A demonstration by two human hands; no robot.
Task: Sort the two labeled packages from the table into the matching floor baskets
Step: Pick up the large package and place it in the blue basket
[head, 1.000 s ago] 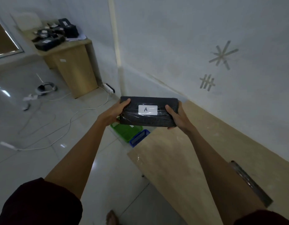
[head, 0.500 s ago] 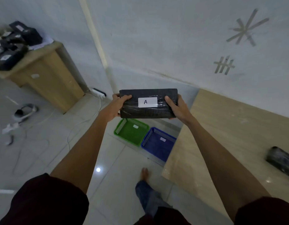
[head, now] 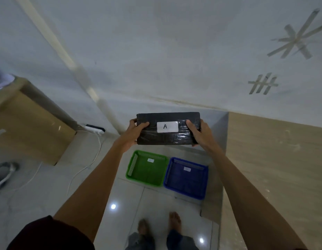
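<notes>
I hold a black wrapped package (head: 168, 139) with a white label reading "A" out in front of me at arm's length. My left hand (head: 135, 131) grips its left end and my right hand (head: 199, 132) grips its right end. Below it on the floor sit two baskets side by side near the wall: a green basket (head: 131, 170) on the left and a blue basket (head: 185, 188) on the right. Each has a small white label inside, too small to read. The package hangs above the baskets' far edge. The second package is out of view.
The wooden table (head: 275, 168) runs along the wall to my right, its left edge beside the blue basket. A wooden cabinet (head: 30, 127) stands at the left, with a power strip (head: 95, 128) and white cables (head: 84, 168) on the tiled floor. My feet (head: 158, 226) are below the baskets.
My view has turned down and toward the floor baskets, which now show in full beneath the package. Both hands keep the same grip. The second package on the table has left the view.
</notes>
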